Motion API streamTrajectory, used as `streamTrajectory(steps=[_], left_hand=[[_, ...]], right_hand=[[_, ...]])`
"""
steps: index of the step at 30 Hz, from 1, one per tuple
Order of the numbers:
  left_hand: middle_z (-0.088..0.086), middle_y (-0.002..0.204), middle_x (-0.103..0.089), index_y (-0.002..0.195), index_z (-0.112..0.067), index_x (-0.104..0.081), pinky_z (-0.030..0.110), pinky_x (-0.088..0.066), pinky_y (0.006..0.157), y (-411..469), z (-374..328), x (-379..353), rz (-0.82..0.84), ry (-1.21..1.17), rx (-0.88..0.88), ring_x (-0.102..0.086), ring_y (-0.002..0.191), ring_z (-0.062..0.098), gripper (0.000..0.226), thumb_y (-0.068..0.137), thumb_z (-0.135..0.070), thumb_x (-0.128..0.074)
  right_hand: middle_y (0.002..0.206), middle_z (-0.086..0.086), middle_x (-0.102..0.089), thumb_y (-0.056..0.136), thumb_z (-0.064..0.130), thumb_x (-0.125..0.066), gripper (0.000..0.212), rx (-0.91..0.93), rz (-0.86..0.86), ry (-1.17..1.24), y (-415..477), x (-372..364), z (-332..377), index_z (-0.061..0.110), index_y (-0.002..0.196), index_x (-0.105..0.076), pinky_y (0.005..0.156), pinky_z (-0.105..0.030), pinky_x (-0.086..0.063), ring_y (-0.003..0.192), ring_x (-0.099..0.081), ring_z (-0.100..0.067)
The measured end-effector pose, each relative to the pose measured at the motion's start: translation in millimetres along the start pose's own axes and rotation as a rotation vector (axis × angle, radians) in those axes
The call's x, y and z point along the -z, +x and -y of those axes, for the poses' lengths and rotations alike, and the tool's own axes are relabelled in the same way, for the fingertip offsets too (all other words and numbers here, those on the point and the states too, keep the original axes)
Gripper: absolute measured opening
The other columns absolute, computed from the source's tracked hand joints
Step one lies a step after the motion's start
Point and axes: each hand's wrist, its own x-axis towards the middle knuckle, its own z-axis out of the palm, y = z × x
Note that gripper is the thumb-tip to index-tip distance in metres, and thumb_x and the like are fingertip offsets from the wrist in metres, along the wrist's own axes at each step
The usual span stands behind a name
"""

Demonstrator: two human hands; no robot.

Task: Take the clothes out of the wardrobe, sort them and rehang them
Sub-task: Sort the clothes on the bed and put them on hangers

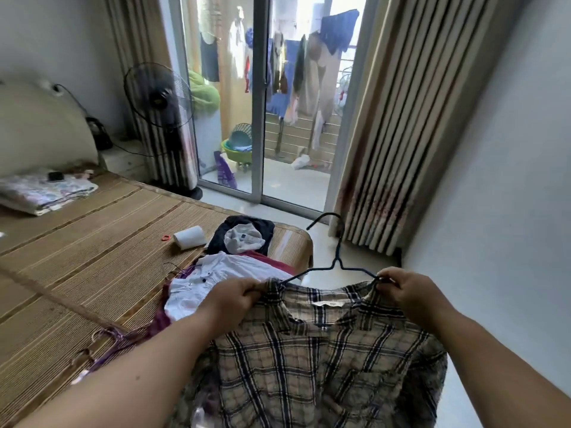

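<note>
Rehang step, I reckon: left grip (234, 296) and right grip (408, 291) each pinch a shoulder of the beige-and-navy plaid cotton shirt (309, 366) at the thin dark wire hanger (335, 261), held beside the straw-mat bed (92, 242); next, seat both shoulders, then take the hook.

Bright daylight enters through the sliding glass balcony door (258, 134), blown out at its top. Wide-angle distortion bows the striped beige curtains (386, 149) outward; detail is slightly soft throughout.
</note>
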Motion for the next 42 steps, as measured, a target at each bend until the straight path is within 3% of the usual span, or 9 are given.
streamTrajectory(steps=[5,11,14,17,23,28,33,38,42], left_hand=[[-0.006,0.079,-0.066,0.076,-0.029,-0.063,0.032,-0.044,0.069,32.3,23.1,-15.9,-0.130,-0.051,0.243,-0.059,0.077,0.014,0.019,0.088,-0.039,-0.052],[-0.012,0.071,-0.060,0.075,-0.031,-0.062,0.024,-0.036,0.058,73.2,76.4,-12.1,-0.248,-0.054,0.432,-0.055,0.072,0.012,0.019,0.092,-0.028,-0.055],[-0.011,0.071,-0.059,0.080,-0.028,-0.064,0.020,-0.031,0.054,94.8,109.6,-12.6,-0.261,-0.039,0.502,-0.055,0.075,0.015,0.016,0.092,-0.027,-0.055],[-0.006,0.084,-0.067,0.090,-0.024,-0.068,0.026,-0.042,0.066,116.4,147.7,-3.2,-0.275,-0.033,0.601,-0.059,0.083,0.018,0.015,0.092,-0.031,-0.055],[0.001,0.088,-0.070,0.086,-0.023,-0.064,0.039,-0.049,0.081,142.8,193.3,11.4,-0.249,-0.032,0.748,-0.062,0.090,0.027,0.012,0.089,-0.029,-0.055],[0.002,0.096,-0.068,0.097,-0.023,-0.066,0.030,-0.046,0.074,163.9,228.0,18.2,-0.266,-0.040,0.876,-0.060,0.092,0.024,0.016,0.090,-0.018,-0.051],[0.000,0.100,-0.065,0.102,-0.023,-0.064,0.027,-0.043,0.075,195.2,264.6,37.4,-0.300,-0.056,1.006,-0.058,0.094,0.020,0.022,0.090,-0.012,-0.050],[-0.006,0.068,-0.051,0.070,-0.027,-0.046,0.029,-0.030,0.055,229.0,303.8,30.4,-0.288,-0.044,1.228,-0.051,0.066,0.019,0.023,0.093,-0.023,-0.045],[0.001,0.079,-0.060,0.085,-0.024,-0.051,0.030,-0.033,0.057,254.9,338.8,17.9,-0.243,0.033,1.348,-0.058,0.073,0.023,0.016,0.094,-0.030,-0.039]], right_hand=[[0.079,0.002,-0.066,0.085,0.017,-0.067,0.012,0.133,0.073,-0.006,108.6,-14.7,11.8,0.019,0.097,-0.070,0.065,-0.024,-0.038,0.074,-0.059,-0.017],[0.087,-0.002,-0.068,0.088,0.024,-0.064,0.014,0.297,0.199,-0.052,215.2,-64.4,45.6,0.020,0.100,-0.068,0.075,-0.033,-0.048,0.079,-0.061,-0.020],[0.086,-0.001,-0.068,0.090,0.026,-0.060,0.014,0.378,0.236,-0.123,260.8,-100.4,60.3,0.019,0.100,-0.067,0.065,-0.025,-0.047,0.075,-0.059,-0.015],[0.088,-0.001,-0.070,0.091,0.026,-0.061,0.014,0.424,0.285,-0.190,303.9,-140.1,76.3,0.023,0.103,-0.066,0.046,-0.014,-0.036,0.068,-0.057,-0.014],[0.090,-0.004,-0.068,0.092,0.027,-0.057,0.018,0.425,0.428,-0.253,369.8,-202.3,108.8,0.023,0.108,-0.063,0.064,-0.033,-0.056,0.072,-0.063,-0.019],[0.074,0.007,-0.055,0.091,0.032,-0.055,0.016,0.509,0.475,-0.298,435.2,-257.0,146.1,0.025,0.103,-0.063,0.047,-0.018,-0.032,0.061,-0.049,-0.011],[0.089,0.000,-0.063,0.093,0.029,-0.050,0.019,0.608,0.631,-0.300,508.8,-331.6,179.7,0.023,0.106,-0.062,0.065,-0.026,-0.043,0.085,-0.063,-0.023],[0.103,-0.005,-0.068,0.095,0.030,-0.045,0.026,0.679,0.713,-0.352,562.9,-411.2,190.5,0.030,0.121,-0.051,0.062,-0.027,-0.039,0.090,-0.064,-0.024],[0.107,-0.005,-0.067,0.096,0.025,-0.043,0.030,0.726,0.807,-0.419,590.1,-474.0,194.6,0.024,0.126,-0.047,0.064,-0.026,-0.037,0.095,-0.064,-0.024]])
